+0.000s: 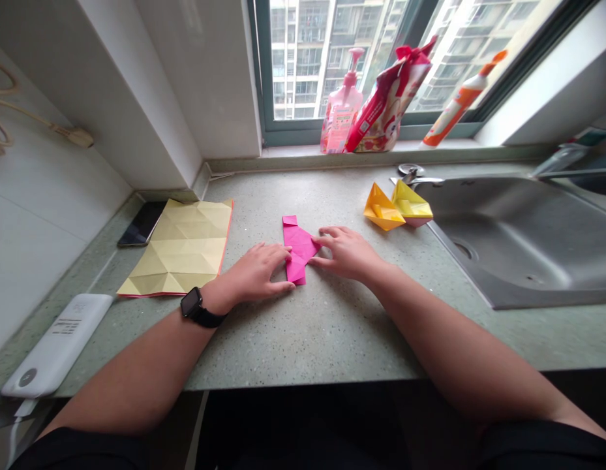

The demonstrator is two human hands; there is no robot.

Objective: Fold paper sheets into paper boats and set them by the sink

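Under fingers (278,254), pink paper (299,247), bottle label (340,124) illegible

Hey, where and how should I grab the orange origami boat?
Probably pinch the orange origami boat by its raised peak, coming from the left: the peak stands above the body, while the yellow origami boat crowds its right side.

Looks forward and down from the wearer's head, near above the countertop (332,346), with left hand (256,271) and right hand (350,254) around mid-frame. Faces the window (371,29) along the top, spanning widely from the power bank (58,346) at left to the sink (528,228) at right.
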